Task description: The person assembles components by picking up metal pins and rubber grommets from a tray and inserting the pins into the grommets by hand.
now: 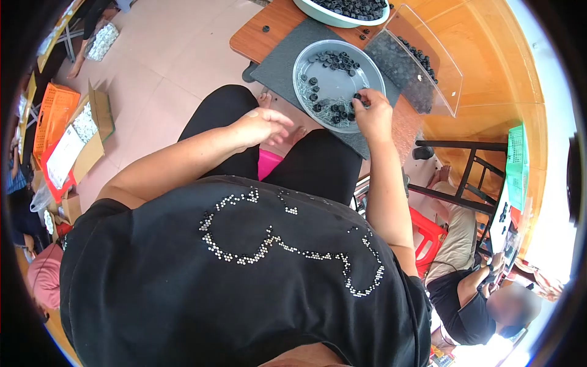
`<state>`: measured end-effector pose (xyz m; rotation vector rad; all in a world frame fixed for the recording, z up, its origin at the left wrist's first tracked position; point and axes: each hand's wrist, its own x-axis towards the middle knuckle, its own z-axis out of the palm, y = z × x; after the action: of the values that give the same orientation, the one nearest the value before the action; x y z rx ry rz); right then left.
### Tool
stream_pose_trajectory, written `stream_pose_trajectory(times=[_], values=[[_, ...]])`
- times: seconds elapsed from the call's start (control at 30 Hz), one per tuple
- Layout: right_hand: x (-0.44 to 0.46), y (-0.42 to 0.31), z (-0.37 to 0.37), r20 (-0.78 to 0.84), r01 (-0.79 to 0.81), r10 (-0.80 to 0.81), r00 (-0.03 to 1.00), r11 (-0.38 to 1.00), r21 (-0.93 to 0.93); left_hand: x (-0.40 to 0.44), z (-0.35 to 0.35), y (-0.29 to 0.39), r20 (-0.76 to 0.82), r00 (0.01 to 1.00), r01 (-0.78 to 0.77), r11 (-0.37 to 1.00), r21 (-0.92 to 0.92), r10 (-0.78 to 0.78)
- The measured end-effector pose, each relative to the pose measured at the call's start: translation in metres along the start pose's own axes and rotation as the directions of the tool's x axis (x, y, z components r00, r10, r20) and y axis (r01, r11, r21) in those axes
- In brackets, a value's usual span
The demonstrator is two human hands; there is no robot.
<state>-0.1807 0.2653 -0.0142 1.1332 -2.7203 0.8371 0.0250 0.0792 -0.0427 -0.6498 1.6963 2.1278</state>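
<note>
Right hand (374, 116) pinches a black cap (357, 96) at four o'clock over the bowl (335, 82), presumably to catch drops; left hand (263, 127), fingers loosely open.

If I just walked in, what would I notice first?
Probably the sparkly studs curling across the black shirt at the bottom. Then the round bowl of small black pieces up top, with the right hand in it. A bright pink patch also pops out between the legs.
</note>
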Motion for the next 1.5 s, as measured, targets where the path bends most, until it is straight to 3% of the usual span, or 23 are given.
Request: stream_pose_trajectory(times=[0.07,0.13,0.23,0.33,0.43,0.47,0.5,0.57,0.87,1.07,1.17,1.27,1.4,1.5], values=[[-0.017,-0.027,0.001,0.098,-0.107,0.079,0.992,0.939,0.326,-0.002,0.008,0.015,0.031,0.997,-0.068,0.995,-0.075,0.07],[-0.04,-0.063,-0.003,0.174,-0.091,0.021,0.985,0.909,0.407,-0.005,0.021,0.026,0.023,0.991,-0.121,0.968,-0.219,0.129],[-0.059,-0.083,-0.001,0.171,0.014,-0.099,0.98,0.898,0.44,0.0,0.027,0.025,0.158,0.987,0.052,0.854,-0.517,0.035],[-0.058,-0.087,0.001,0.194,0.064,-0.177,0.965,0.875,0.479,0.001,0.024,0.021,0.175,0.984,0.071,0.851,-0.521,0.024],[-0.041,-0.072,0.001,0.238,-0.027,-0.095,0.967,0.887,0.462,0.001,0.013,0.013,0.135,0.991,0.064,0.836,-0.545,0.012],[-0.03,-0.061,0.005,0.153,0.023,-0.09,0.984,0.919,0.394,0.001,0.01,0.011,0.117,0.993,0.051,0.833,-0.551,0.017],[-0.019,-0.045,0.01,0.094,0.127,-0.15,0.984,0.969,0.211,0.001,0.009,0.008,0.12,0.993,0.059,0.825,-0.562,0.011],[-0.003,-0.027,0.02,0.091,0.155,-0.162,0.983,0.984,0.085,0.001,0.008,0.006,0.128,0.992,0.073,0.812,-0.578,0.002],[0.028,-0.035,0.046,0.177,0.2,-0.193,0.965,0.98,-0.019,0.001,0.009,-0.001,0.136,0.99,0.093,0.824,-0.559,-0.019],[0.027,-0.04,0.05,0.256,0.256,-0.258,0.932,0.966,0.042,0.01,0.001,-0.015,0.118,0.988,0.147,0.821,-0.552,-0.098],[0.025,-0.043,0.048,0.263,0.234,-0.222,0.939,0.972,-0.014,0.021,-0.004,-0.027,0.108,0.988,0.156,0.809,-0.567,-0.114],[0.025,-0.033,0.048,0.162,0.221,-0.222,0.962,0.975,0.021,0.023,-0.007,-0.026,0.091,0.989,0.15,0.806,-0.573,-0.119],[0.021,-0.029,0.035,0.142,-0.069,0.049,0.989,0.987,0.143,0.022,-0.01,-0.025,0.088,0.991,0.131,0.809,-0.572,-0.098],[0.017,-0.03,0.034,0.13,-0.136,0.106,0.986,0.959,0.249,0.022,-0.007,-0.025,0.096,0.991,0.133,0.812,-0.569,-0.095]])
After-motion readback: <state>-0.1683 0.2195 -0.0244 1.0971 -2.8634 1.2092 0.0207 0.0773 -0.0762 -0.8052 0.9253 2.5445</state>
